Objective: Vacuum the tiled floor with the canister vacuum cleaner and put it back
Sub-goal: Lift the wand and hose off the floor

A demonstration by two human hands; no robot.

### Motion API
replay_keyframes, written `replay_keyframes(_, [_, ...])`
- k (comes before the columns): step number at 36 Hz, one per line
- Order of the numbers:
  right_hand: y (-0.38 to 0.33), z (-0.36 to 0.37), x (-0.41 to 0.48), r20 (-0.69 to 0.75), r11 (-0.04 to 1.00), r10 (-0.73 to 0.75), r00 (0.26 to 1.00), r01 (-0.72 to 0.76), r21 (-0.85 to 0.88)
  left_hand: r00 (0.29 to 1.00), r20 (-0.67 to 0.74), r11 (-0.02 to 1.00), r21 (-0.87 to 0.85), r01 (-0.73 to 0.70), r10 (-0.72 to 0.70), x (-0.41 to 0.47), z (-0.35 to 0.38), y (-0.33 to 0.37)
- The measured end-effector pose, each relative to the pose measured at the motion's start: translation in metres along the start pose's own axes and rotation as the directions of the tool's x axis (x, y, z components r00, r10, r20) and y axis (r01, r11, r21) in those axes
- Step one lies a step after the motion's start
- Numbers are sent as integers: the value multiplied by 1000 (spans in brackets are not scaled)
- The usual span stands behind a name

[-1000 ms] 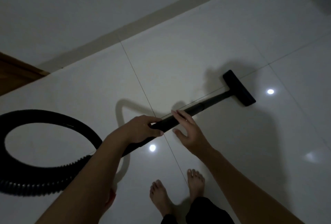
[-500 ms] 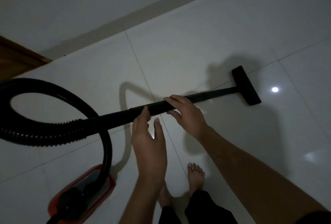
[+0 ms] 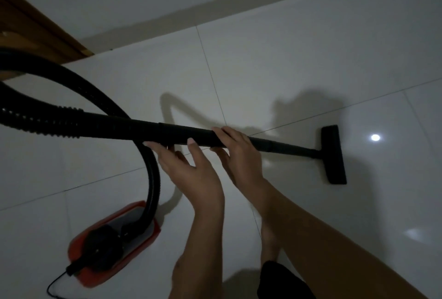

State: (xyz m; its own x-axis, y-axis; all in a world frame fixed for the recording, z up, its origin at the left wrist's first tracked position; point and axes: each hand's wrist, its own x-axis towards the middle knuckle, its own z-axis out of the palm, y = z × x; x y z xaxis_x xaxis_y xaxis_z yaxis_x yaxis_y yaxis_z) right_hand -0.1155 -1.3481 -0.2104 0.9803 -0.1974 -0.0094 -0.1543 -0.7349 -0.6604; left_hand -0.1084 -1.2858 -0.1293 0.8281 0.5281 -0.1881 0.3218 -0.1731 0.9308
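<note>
Right hand (image 3: 235, 152) on the wand (image 3: 172, 132), left hand (image 3: 193, 171) open beneath it.
The right hand's fingers curl over the wand; the left hand's fingers are spread, gripping nothing. The nozzle (image 3: 333, 157) rests on the tiled floor (image 3: 287, 71); the red canister (image 3: 105, 243) sits lower left.

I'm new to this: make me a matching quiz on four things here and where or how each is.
1 right hand
2 left hand
3 canister
4 floor nozzle

a flat on the tiles, far right
b open, just below the wand
c red, lower left
d gripping the wand

Pairs: 1-d, 2-b, 3-c, 4-a
</note>
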Motion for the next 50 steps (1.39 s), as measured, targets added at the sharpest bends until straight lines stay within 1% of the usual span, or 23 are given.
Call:
replay_keyframes(3, [-28, 23, -13, 0, 1000, -8, 1000, 8, -7, 1000, -8, 999, -41, -8, 8, 22, -29, -9])
replay_keyframes(6, [-62, 48, -30, -25, 999, -32, 999, 31, -31, 999, -27, 998, -38, -40, 39, 43, -66, -21])
replay_keyframes(8, [-88, 64, -43, -59, 998, -42, 997, 38, -59, 998, -12, 997, -35, -68, 68, 56, -94, -28])
replay_keyframes(11, [-123, 95, -59, -71, 996, -27, 997, 21, -88, 997, 24, 995, -56, -77, 79, 77, -133, -42])
replay_keyframes(13, [-140, 121, -67, -97, 997, -26, 995, 18, -75, 994, 74, 991, -109, -74, 82, 95, -157, -52])
replay_keyframes(16, [-163, 165, -77, -90, 999, 10, 996, -13, -29, 985, 138, 984, -162, -80, 103, 124, -198, -77])
replay_keyframes(18, [-177, 192, -85, -96, 1000, 16, 995, -18, -15, 983, 154, 983, -170, -73, 100, 143, -226, -94])
replay_keyframes(22, [-195, 244, -99, -83, 1000, -21, 996, 21, 9, 984, 154, 982, -179, -62, 90, 172, -267, -124])
replay_keyframes(23, [-198, 256, -102, -88, 998, -48, 995, 51, 27, 984, 150, 980, -186, -65, 93, 180, -273, -132])
replay_keyframes(26, [-197, 288, -107, -93, 972, -204, 975, 213, 101, 991, 105, 971, -231, -60, 86, 201, -289, -160])
replay_keyframes(29, [-183, 312, -101, -38, 901, -393, 919, 393, 183, 996, 34, 965, -252, -73, 85, 222, -299, -188])
replay_keyframes(31, [-172, 319, -87, 15, 848, -468, 884, 444, 291, 995, 0, 958, -269, -101, 105, 236, -304, -203])
replay_keyframes(32, [-170, 319, -78, 59, 823, -473, 879, 417, 386, 992, -10, 952, -280, -123, 125, 243, -305, -209])
replay_keyframes(34, [-167, 315, -59, 167, 792, -406, 899, 255, 555, 982, -16, 938, -294, -185, 189, 254, -303, -217])
replay_keyframes(36, [-158, 320, -39, 214, 791, -294, 931, 111, 602, 967, -10, 919, -309, -247, 256, 261, -297, -221])
replay_keyframes(38, [-147, 331, -19, 272, 817, -197, 942, 4, 577, 951, 9, 901, -324, -290, 309, 266, -290, -223])
replay_keyframes(39, [-140, 338, -10, 332, 830, -159, 930, -56, 554, 944, 13, 890, -339, -306, 330, 267, -287, -225])
replay_keyframes(41, [-128, 350, 6, 494, 860, -112, 862, -166, 483, 928, 21, 868, -362, -339, 371, 269, -282, -229])
replay_keyframes(43, [-119, 360, 15, 620, 888, -117, 776, -198, 416, 914, 21, 853, -371, -368, 404, 270, -280, -235])
replay_keyframes(44, [-116, 365, 18, 648, 885, -136, 749, -202, 420, 908, 12, 844, -373, -384, 419, 271, -279, -238])
replay_keyframes(45, [-114, 368, 20, 652, 874, -156, 742, -204, 441, 903, 6, 837, -377, -396, 430, 271, -279, -240])
replay_keyframes(46, [-113, 369, 20, 629, 862, -173, 758, -193, 470, 899, -1, 831, -381, -405, 438, 271, -279, -241])
replay_keyframes(50, [-110, 355, 18, 415, 837, -229, 881, -40, 546, 880, -18, 805, -395, -442, 474, 263, -278, -241])
